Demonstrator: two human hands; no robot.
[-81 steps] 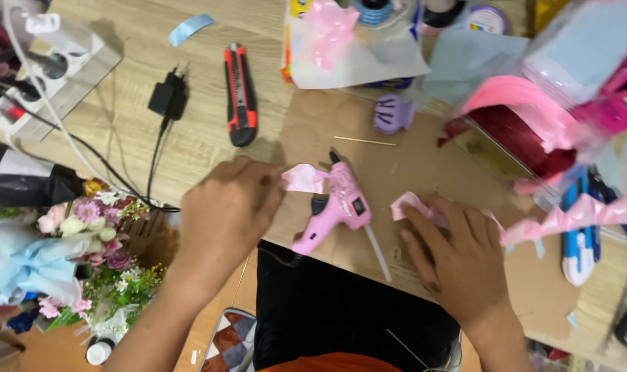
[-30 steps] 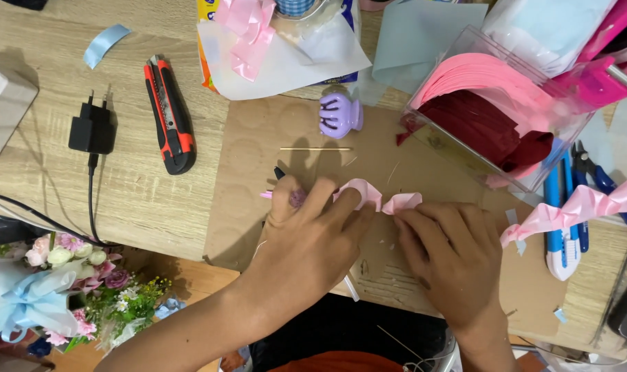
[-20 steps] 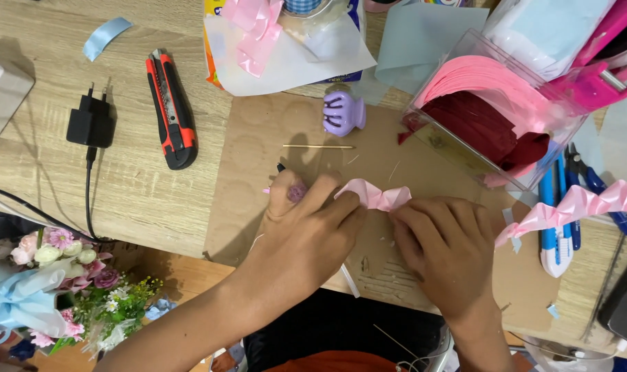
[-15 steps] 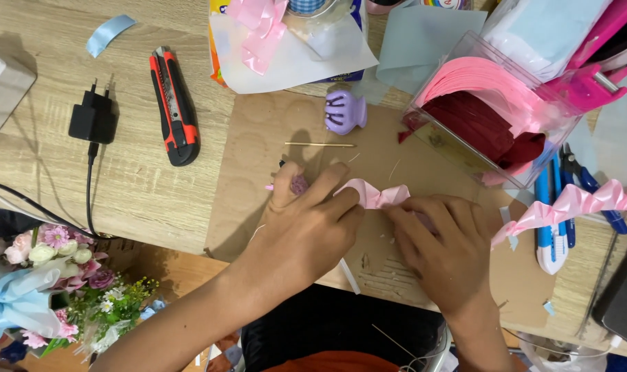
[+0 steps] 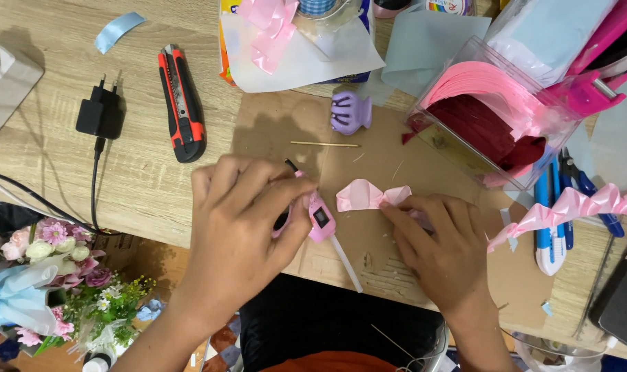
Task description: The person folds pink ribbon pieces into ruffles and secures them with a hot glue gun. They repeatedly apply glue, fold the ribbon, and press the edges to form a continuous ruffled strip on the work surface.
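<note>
Pink plastic glue gun (image 5: pixel 318 219) gripped in the left hand (image 5: pixel 248 227), fingers wrapped over the body, white glue stick jutting out below the palm toward the near table edge. Just right of it, pink satin ribbon bow (image 5: pixel 368 196), glossy and folded into loops, pinned flat on the brown cardboard sheet (image 5: pixel 389 155) by the fingertips of the right hand (image 5: pixel 441 244); hands apart, the bow lying between them. Near and left of the left hand, bouquet of small pink and white flowers (image 5: pixel 51 241) with pale blue wrapping. Beyond the left hand, red and black utility knife (image 5: pixel 182 103) on pale wood-grain table (image 5: pixel 51 158), black plug adapter (image 5: pixel 101 114) with cable further left, light blue ribbon scrap (image 5: pixel 117 29) at the far edge. Beyond the bow, thin wooden skewer (image 5: pixel 325 144), then lilac plastic hair claw (image 5: pixel 350 111). Right of the right hand, ruffled pink ribbon strip (image 5: pixel 568 207) over blue-handled tools (image 5: pixel 551 220). Farther off, clear plastic box (image 5: pixel 485 110) holding stacked pink and dark red pieces; white paper (image 5: pixel 306 58) with pale pink ribbon (image 5: pixel 268 31) on top at the far edge.
</note>
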